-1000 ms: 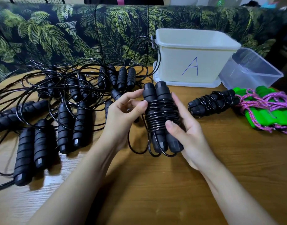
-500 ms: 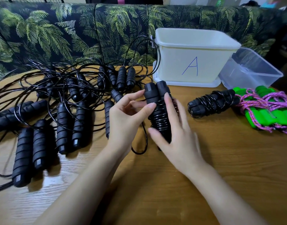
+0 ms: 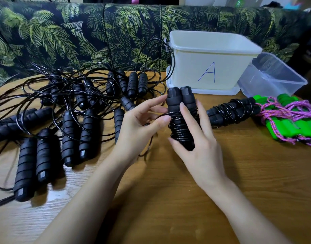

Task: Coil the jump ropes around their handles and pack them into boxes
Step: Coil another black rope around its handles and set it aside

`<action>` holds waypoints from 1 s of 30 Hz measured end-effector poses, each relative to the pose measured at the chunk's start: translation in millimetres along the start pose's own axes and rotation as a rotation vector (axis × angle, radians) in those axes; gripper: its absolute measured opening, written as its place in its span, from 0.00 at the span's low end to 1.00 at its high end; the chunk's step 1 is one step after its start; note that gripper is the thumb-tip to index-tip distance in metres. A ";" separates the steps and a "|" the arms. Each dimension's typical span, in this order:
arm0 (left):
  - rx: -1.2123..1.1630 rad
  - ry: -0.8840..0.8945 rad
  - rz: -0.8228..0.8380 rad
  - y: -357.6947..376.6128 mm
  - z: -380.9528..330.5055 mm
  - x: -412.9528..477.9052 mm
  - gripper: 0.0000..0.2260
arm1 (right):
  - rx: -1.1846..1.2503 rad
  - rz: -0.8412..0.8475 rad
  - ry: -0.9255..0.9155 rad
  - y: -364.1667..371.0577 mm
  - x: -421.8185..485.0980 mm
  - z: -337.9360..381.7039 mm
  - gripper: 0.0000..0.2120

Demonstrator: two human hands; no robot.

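my right hand [image 3: 200, 143] grips the paired black handles [image 3: 180, 101] above the desk [image 3: 256, 173]; my left hand [image 3: 139, 127] pinches their cord [image 3: 179, 132].

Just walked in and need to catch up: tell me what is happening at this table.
A person is coiling a black jump rope with foam handles. The right hand grips the handles upright, while the left hand pinches its cord beside the coils. One coiled black rope and green-handled ropes with pink cord lie to the right on the wooden table; many uncoiled black ropes lie tangled on the left. The white plastic box marked A and the clear plastic box stand behind, nothing visible in them.
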State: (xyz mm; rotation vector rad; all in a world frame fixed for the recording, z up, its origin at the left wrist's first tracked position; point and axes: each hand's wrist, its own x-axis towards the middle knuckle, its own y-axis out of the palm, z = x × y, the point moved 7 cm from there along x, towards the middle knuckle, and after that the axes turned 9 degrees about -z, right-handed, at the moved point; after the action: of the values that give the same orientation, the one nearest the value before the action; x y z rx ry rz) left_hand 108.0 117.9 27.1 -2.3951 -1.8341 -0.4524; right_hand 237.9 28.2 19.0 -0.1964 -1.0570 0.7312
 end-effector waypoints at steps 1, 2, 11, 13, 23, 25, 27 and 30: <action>-0.001 0.003 0.000 -1.5 0.3 1.7 0.20 | 0.064 -0.003 0.017 -0.6 0.3 -0.4 0.37; -0.008 -0.007 -0.002 -3.0 0.6 2.8 0.20 | 0.137 0.005 0.037 -0.4 0.7 -0.2 0.36; -0.202 -0.240 0.191 0.5 11.8 2.0 0.35 | 0.744 0.272 0.259 9.2 1.8 8.8 0.33; -0.230 -0.261 0.212 2.6 13.1 0.2 0.36 | 0.759 0.304 0.264 11.4 1.5 7.6 0.34; -0.202 -0.280 -0.047 2.2 20.2 -4.4 0.20 | 0.211 0.209 -0.036 20.8 -3.9 18.6 0.44; -0.198 -0.260 -0.067 3.8 17.8 -5.1 0.20 | 0.172 0.139 -0.025 16.4 -1.8 16.7 0.44; -0.164 -0.237 -0.071 1.6 14.3 -4.1 0.20 | 0.274 0.083 0.012 9.7 1.7 13.6 0.40; -0.108 -0.208 -0.067 -3.2 12.8 -2.5 0.20 | 0.464 0.105 0.098 4.7 5.7 7.2 0.37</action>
State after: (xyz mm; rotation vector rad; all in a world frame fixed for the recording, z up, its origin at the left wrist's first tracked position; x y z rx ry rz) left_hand 106.6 119.6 13.8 -2.5438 -2.0285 -0.3267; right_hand 231.4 34.0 24.4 0.1109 -0.7636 1.0306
